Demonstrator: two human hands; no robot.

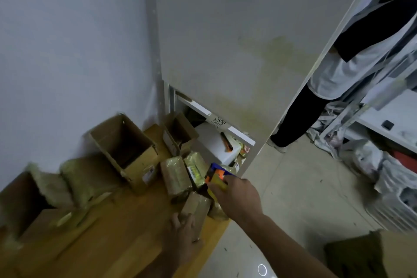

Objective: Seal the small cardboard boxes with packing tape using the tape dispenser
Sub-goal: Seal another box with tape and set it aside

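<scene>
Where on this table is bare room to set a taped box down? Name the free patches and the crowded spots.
Free: the bare wood of the table, between the left hand and the open boxes along the wall. Crowded: the far right corner, where taped boxes cluster beneath the right hand and tape dispenser.

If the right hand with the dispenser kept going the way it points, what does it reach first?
Likely the taped small boxes just beyond the tape dispenser that the right hand grips; depth is unclear in this view.
</scene>
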